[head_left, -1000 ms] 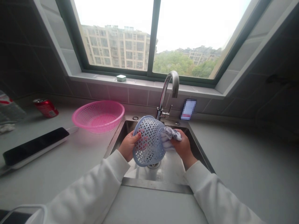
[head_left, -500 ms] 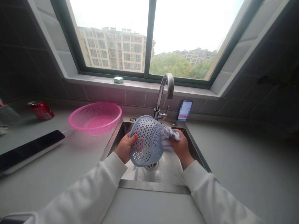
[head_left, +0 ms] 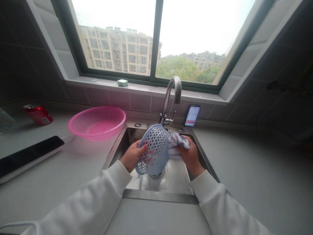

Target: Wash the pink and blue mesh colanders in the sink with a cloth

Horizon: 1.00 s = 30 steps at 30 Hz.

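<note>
Over the steel sink (head_left: 161,195) I see a light blue plastic basket (head_left: 156,148) with small cut-out holes, tilted on its side. My left hand (head_left: 134,155) grips its rim, thumb on the near face and fingers behind. My right hand (head_left: 191,155) is closed on a white and grey cloth (head_left: 178,142), which presses against the basket's right side. Part of the cloth is hidden by the fingers. The drain (head_left: 156,174) shows below the basket.
A curved faucet (head_left: 168,98) rises behind the sink. On the left counter are a pink basket (head_left: 97,125), a red can (head_left: 38,115) and a long black-topped box (head_left: 31,156). A phone-like screen (head_left: 192,115) leans at the back wall; a green block (head_left: 122,83) sits on the sill.
The blue basket has turned, so it looks narrower and its rim is more edge-on. Both hands keep their holds, and the cloth stays at the basket's right side. The view has shifted slightly.
</note>
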{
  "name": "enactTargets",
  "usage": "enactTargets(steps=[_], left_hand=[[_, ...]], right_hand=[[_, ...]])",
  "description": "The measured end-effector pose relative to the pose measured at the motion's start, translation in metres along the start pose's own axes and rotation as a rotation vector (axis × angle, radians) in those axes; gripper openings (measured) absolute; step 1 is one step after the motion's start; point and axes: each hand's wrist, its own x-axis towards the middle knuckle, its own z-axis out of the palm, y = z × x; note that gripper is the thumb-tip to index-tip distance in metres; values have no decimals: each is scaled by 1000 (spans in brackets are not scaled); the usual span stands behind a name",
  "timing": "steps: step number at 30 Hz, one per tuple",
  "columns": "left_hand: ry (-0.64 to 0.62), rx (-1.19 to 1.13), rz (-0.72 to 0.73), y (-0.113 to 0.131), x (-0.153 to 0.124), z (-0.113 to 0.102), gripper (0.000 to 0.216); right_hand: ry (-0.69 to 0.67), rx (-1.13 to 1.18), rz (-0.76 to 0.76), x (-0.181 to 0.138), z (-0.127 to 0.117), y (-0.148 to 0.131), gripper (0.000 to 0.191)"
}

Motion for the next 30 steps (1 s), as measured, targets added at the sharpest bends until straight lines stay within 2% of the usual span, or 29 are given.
enactTargets(steps=[4,7,9,11,14,16,21,23,27,30], left_hand=[[7,82,-5,-5,1,2,68],[-45,211,-45,-5,2,0,70],[-68,309,-63,-3,1,-1,71],[-98,379,-87,0,-1,-1,71],[-164,431,-117,1,-4,-1,69],[-176,471,-90,-1,-4,0,65],[-206,641,0,-7,0,-1,43],[-221,657,-15,-7,-1,-1,44],[-236,649,-84,-6,-4,-3,55],[-244,664,-82,-6,-4,-5,55]], right_hand=[[-290,96,-200,-28,14,-25,37],[-389,55,-259,-32,17,-28,34],[-339,-7,-184,-22,10,-21,33],[-228,-81,-88,-7,0,-12,33],[-82,-151,-68,3,-8,-8,30],[-124,-111,-127,-4,-3,-16,30],[-476,4,-309,-32,20,-38,29],[-419,-28,-258,-27,18,-33,31],[-182,-153,-114,-3,-2,-11,27],[-187,-149,-138,0,-5,-9,26]])
